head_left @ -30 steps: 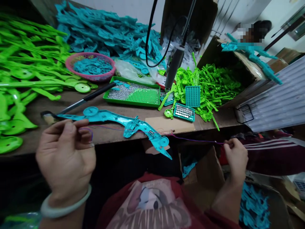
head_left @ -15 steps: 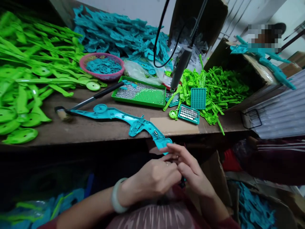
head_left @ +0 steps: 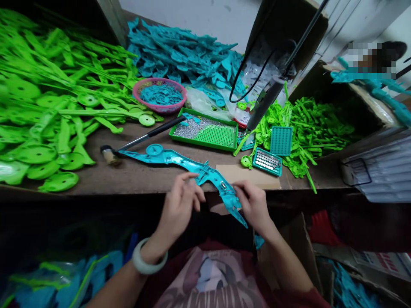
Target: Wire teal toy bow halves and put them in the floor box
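Note:
A long blue plastic toy bow half (head_left: pixel 176 159), hollow side up, lies along the table's front edge, its right tip sticking out past it. A small metal piece (head_left: pixel 222 185) sits in its right limb. My right hand (head_left: pixel 255 206) is closed at that limb, thumb and forefinger pinched at its outer edge; what they grip is hidden. My left hand (head_left: pixel 181 203) hovers just in front of the bow's middle, fingers bent and apart, holding nothing that I can see. A hammer (head_left: pixel 141 139) rests with its head by the bow's left tip.
Green parts (head_left: pixel 38 94) are heaped at left, blue parts (head_left: pixel 183 51) behind. A pink basket (head_left: pixel 136 95), a green tray (head_left: pixel 205 146) of small metal pieces and a blue tray (head_left: pixel 268 162) of round silver pieces stand beyond the bow. A grey electric screwdriver (head_left: pixel 265 102) hangs above.
My hands have parted from being together over my lap. The left moved left and up to the bow's middle; the right moved up to its right limb. The view has shifted too.

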Available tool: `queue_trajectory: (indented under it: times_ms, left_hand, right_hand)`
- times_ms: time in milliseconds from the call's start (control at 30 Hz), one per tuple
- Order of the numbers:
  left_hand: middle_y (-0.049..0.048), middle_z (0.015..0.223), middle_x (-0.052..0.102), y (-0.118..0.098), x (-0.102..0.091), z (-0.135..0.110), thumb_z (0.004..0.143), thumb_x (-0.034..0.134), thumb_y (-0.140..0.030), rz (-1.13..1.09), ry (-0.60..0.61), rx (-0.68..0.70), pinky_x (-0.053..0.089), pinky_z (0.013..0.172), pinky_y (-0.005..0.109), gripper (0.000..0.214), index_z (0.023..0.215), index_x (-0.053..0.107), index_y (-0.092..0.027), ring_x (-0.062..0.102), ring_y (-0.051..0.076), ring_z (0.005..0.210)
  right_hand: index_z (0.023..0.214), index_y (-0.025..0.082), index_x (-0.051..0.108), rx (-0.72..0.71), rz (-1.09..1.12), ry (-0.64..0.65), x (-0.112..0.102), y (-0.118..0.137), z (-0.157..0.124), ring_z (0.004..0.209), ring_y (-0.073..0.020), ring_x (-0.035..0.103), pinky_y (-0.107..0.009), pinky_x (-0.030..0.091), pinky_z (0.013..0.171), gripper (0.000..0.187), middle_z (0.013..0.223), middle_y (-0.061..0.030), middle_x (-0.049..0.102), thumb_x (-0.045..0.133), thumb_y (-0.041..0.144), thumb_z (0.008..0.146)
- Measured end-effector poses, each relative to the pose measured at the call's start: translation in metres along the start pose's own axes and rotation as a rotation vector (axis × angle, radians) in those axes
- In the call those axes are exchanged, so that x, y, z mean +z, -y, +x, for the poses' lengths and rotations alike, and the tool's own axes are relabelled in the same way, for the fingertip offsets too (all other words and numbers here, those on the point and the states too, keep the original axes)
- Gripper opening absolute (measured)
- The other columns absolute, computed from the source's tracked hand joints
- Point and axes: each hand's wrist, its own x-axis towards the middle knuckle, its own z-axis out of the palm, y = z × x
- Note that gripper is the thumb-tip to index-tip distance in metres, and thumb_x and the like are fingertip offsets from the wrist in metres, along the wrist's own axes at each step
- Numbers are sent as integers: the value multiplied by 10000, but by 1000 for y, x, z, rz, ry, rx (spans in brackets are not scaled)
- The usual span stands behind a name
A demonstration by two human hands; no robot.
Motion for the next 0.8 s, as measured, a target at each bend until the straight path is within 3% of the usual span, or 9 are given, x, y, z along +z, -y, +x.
queue_trajectory:
  times_ms: [67, 100, 200, 300, 400, 467, 600, 700, 800]
  left_hand:
    - [88, 979, 677, 15, -11, 19, 936, 500, -509, 163, -158, 18, 525, 648, 284, 435, 1217, 489, -178, 669, 204, 824]
    - [134, 1104, 660, 22, -16, 27, 896, 559, -502, 182, -152, -27, 543, 715, 319, 481, 1234, 491, -166, 665, 244, 957]
    - [190, 1267, 600, 35, -20, 41, 837, 619, -452, -103, -114, -225, 560, 746, 344, 606, 1328, 419, -158, 649, 266, 1063]
    - [119, 1028, 684, 33, -19, 43, 803, 659, -492, -257, -68, -295, 514, 652, 273, 545, 1197, 514, -144, 664, 217, 898]
    - [26, 690, 628, 25, -19, 40, 754, 687, -586, -105, 83, -256, 437, 569, 255, 445, 774, 592, -152, 584, 179, 665]
    - [10, 625, 598, 19, -18, 35, 759, 674, -604, -42, 108, -231, 427, 569, 265, 461, 650, 557, -171, 554, 177, 621]
    - [20, 737, 670, 10, -11, 14, 811, 640, -598, -28, 6, -166, 469, 645, 275, 439, 793, 631, -160, 604, 195, 694]
    - [15, 710, 663, 2, -4, -7, 819, 631, -621, -3, -35, -161, 462, 598, 264, 460, 811, 627, -161, 595, 187, 647]
    - [37, 757, 692, -1, 1, -22, 820, 639, -616, 15, 11, -183, 492, 643, 281, 462, 829, 652, -155, 623, 207, 697]
  right_hand:
    - [889, 195, 635, 15, -59, -54, 9, -15, 16, 737, -166, 591, -285, 458, 724, 178, 792, -31, 635, 494, 269, 970]
    - [876, 192, 630, 0, -90, -46, 16, -22, 22, 755, -168, 580, -287, 458, 735, 179, 804, -34, 616, 489, 254, 966]
    - [861, 182, 638, -113, -260, 0, 40, -36, 28, 841, -190, 535, -312, 455, 777, 209, 889, -70, 567, 460, 208, 965]
    - [874, 176, 660, -226, -401, 16, 55, -45, 22, 848, -203, 495, -326, 446, 766, 263, 902, -89, 538, 421, 190, 983]
    - [914, 181, 678, -327, -340, 57, 51, -48, 14, 848, -197, 506, -323, 456, 762, 258, 912, -88, 537, 434, 213, 990]
    - [937, 182, 686, -323, -214, 20, 41, -43, 7, 849, -192, 530, -322, 470, 761, 232, 910, -84, 545, 462, 226, 983]
    - [942, 202, 685, -138, 74, -77, 23, -17, -10, 791, -170, 578, -301, 472, 719, 147, 850, -51, 599, 544, 240, 959]
    - [885, 208, 655, -82, 118, 0, 17, 0, -23, 798, -169, 578, -300, 453, 734, 105, 838, -35, 619, 576, 243, 944]
    - [849, 206, 604, -69, 60, 53, 15, 6, -34, 852, -185, 536, -323, 425, 777, 138, 852, -40, 577, 533, 236, 963]
